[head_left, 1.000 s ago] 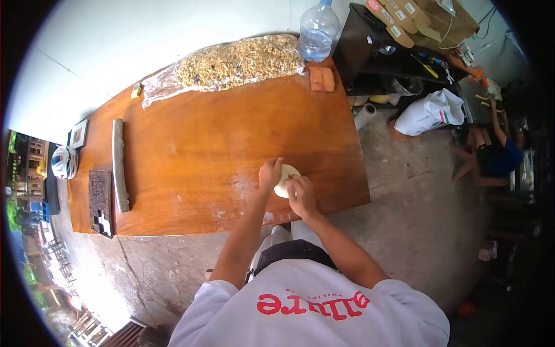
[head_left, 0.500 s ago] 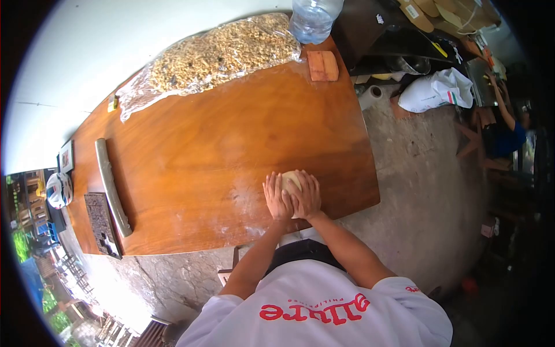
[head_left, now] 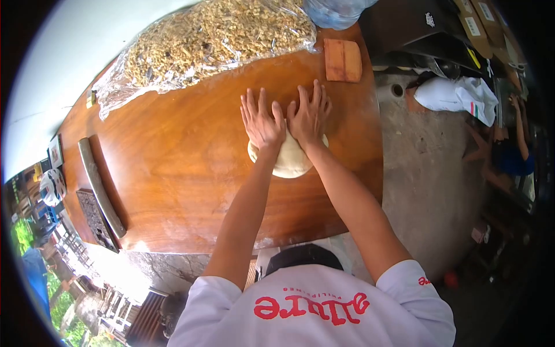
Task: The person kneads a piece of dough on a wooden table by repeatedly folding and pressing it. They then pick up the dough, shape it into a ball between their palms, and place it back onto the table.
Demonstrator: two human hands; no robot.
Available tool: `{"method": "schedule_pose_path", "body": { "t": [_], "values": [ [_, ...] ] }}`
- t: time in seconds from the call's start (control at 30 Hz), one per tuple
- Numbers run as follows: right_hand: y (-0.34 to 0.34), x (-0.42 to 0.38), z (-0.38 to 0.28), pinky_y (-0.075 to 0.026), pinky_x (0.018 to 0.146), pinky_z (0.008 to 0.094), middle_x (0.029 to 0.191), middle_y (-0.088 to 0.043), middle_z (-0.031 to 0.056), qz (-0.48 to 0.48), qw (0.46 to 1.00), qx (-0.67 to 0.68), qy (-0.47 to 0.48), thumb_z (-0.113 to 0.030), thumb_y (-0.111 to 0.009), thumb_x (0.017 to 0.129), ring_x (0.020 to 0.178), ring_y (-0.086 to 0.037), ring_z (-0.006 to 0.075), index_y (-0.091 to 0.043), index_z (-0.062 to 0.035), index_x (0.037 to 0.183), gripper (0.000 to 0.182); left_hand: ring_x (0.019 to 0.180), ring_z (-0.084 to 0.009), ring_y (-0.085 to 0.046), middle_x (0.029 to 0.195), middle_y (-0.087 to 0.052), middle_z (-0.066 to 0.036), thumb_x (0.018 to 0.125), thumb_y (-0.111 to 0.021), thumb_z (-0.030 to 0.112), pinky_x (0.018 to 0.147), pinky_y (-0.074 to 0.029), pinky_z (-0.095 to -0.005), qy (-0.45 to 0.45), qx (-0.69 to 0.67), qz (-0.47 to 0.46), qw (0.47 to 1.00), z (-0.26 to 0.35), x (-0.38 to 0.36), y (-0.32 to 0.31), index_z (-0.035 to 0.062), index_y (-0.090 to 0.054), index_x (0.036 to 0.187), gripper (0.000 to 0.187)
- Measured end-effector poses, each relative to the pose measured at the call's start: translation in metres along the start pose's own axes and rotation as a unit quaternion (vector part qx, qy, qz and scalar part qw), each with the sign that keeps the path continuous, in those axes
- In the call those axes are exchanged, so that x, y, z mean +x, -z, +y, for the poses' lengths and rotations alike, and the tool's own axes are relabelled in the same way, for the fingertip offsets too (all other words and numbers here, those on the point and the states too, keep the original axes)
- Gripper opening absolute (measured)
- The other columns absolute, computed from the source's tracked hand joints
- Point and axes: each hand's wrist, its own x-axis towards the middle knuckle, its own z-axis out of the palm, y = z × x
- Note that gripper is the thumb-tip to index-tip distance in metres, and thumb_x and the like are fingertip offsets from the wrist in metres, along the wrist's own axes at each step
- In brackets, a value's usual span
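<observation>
A pale, smooth ball of dough (head_left: 291, 161) rests on the brown wooden table (head_left: 191, 168), partly covered by both palms. My left hand (head_left: 263, 122) presses on its far left side, fingers stretched out past it toward the back. On the far right side lies my right hand (head_left: 309, 118), also with fingers spread and pointing away from me. The thumbs are close together above the dough. Its far edge is hidden beneath my hands.
A clear plastic bag of yellowish-brown bits (head_left: 214, 43) lies along the back edge. Beside it stand a blue-tinted water jug (head_left: 338, 11) and an orange-brown block (head_left: 343, 60). A long stick (head_left: 99, 185) and a dark carved board (head_left: 97, 217) lie at left. Another person (head_left: 517, 150) is at far right.
Both hands have pushed forward, away from my body, and the dough has moved with them. My arms are now stretched out, and more of the dough shows on the near side.
</observation>
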Motion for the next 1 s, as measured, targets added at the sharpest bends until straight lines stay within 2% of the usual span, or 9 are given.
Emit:
{"method": "schedule_pose_path", "body": {
  "t": [0.23, 0.3, 0.43, 0.47, 0.6, 0.67, 0.8, 0.83, 1.0],
  "values": [
    [-0.01, 0.031, 0.036, -0.032, 0.113, 0.052, 0.146, -0.049, 0.015, 0.033, 0.998, 0.028, 0.05, -0.03, -0.057, 0.093, 0.137, -0.042, 0.0354, -0.061, -0.0101, 0.128, 0.041, 0.15, -0.0372, -0.02, 0.16, -0.031, -0.015, 0.103, -0.039, 0.047, 0.123, -0.011, -0.0499, -0.018, -0.043, -0.053, 0.998, -0.019, 0.034, -0.012, 0.0173, -0.051, 0.146, 0.054],
    [0.019, 0.033, 0.076, -0.045, 0.102, 0.0445, 0.131, -0.063, 0.0132, -0.169, 0.856, 0.487, -0.035, -0.028, -0.056, 0.096, 0.124, -0.056, 0.0327, -0.065, -0.0076, 0.121, 0.033, 0.15, -0.0374, -0.021, 0.159, -0.033, -0.015, 0.102, -0.04, 0.049, 0.123, -0.013, -0.0495, -0.074, -0.002, -0.152, 0.986, -0.033, 0.019, 0.0, 0.0189, -0.051, 0.146, 0.054],
    [0.04, -0.057, 0.072, -0.049, 0.089, 0.0458, 0.103, -0.067, 0.0172, 0.019, 0.947, 0.263, -0.186, -0.019, -0.055, 0.096, 0.103, -0.062, 0.0369, -0.068, -0.0049, 0.113, 0.026, 0.135, -0.0423, -0.045, 0.149, -0.045, -0.022, 0.098, -0.048, 0.054, 0.112, -0.035, -0.0508, 0.046, -0.047, -0.234, 0.97, -0.007, -0.061, 0.052, 0.019, -0.048, 0.147, 0.061],
    [0.039, -0.077, 0.061, -0.048, 0.09, 0.0478, 0.1, -0.064, 0.0185, 0.023, 0.974, 0.223, -0.037, -0.018, -0.056, 0.094, 0.099, -0.06, 0.0386, -0.065, -0.0044, 0.118, 0.029, 0.127, -0.0435, -0.053, 0.143, -0.05, -0.024, 0.097, -0.05, 0.054, 0.107, -0.041, -0.0517, 0.134, -0.01, -0.233, 0.963, 0.016, -0.082, 0.068, 0.0168, -0.047, 0.147, 0.063],
    [0.055, -0.13, -0.01, -0.048, 0.098, 0.0448, 0.135, -0.058, 0.0185, -0.035, 0.948, 0.318, 0.006, -0.016, -0.057, 0.092, 0.121, -0.057, 0.0351, -0.06, -0.0057, 0.129, 0.039, 0.108, -0.0416, -0.063, 0.119, -0.065, -0.025, 0.097, -0.054, 0.045, 0.09, -0.05, -0.047, 0.272, -0.145, -0.176, 0.935, -0.025, -0.186, 0.069, 0.0034, -0.055, 0.133, 0.055],
    [0.064, -0.15, -0.021, -0.048, 0.098, 0.0448, 0.134, -0.059, 0.0161, -0.172, 0.953, 0.223, 0.113, -0.016, -0.057, 0.092, 0.119, -0.059, 0.0321, -0.059, -0.0065, 0.131, 0.04, 0.108, -0.0399, -0.063, 0.117, -0.066, -0.024, 0.096, -0.056, 0.043, 0.091, -0.05, -0.0456, 0.271, -0.194, -0.198, 0.922, -0.035, -0.215, 0.101, 0.0018, -0.059, 0.126, 0.052],
    [0.1, -0.214, -0.023, -0.043, 0.104, 0.0489, 0.135, -0.057, 0.0187, -0.019, 0.95, 0.157, 0.268, -0.013, -0.057, 0.088, 0.122, -0.055, 0.0389, -0.056, -0.0044, 0.131, 0.045, 0.108, -0.0349, -0.065, 0.112, -0.069, -0.022, 0.096, -0.058, 0.041, 0.096, -0.048, -0.0428, 0.306, -0.285, -0.165, 0.893, -0.075, -0.251, 0.122, -0.0011, -0.067, 0.115, 0.047],
    [0.113, -0.235, -0.02, -0.036, 0.111, 0.0519, 0.141, -0.051, 0.0219, -0.034, 0.95, 0.148, 0.273, -0.012, -0.056, 0.087, 0.13, -0.047, 0.043, -0.055, -0.0006, 0.132, 0.047, 0.111, -0.034, -0.064, 0.114, -0.069, -0.021, 0.096, -0.058, 0.04, 0.098, -0.047, -0.0417, 0.276, -0.262, -0.043, 0.924, -0.084, -0.257, 0.109, -0.0009, -0.065, 0.121, 0.049],
    [0.136, -0.316, 0.008, -0.038, 0.108, 0.0527, 0.14, -0.053, 0.0207, -0.01, 0.955, 0.076, 0.287, -0.017, -0.055, 0.088, 0.128, -0.05, 0.0416, -0.055, 0.0004, 0.131, 0.046, 0.118, -0.035, -0.061, 0.123, -0.066, -0.022, 0.098, -0.054, 0.038, 0.102, -0.045, -0.0407, 0.147, -0.277, -0.103, 0.944, -0.045, -0.234, 0.131, 0.0, -0.064, 0.127, 0.048]
  ]
}}
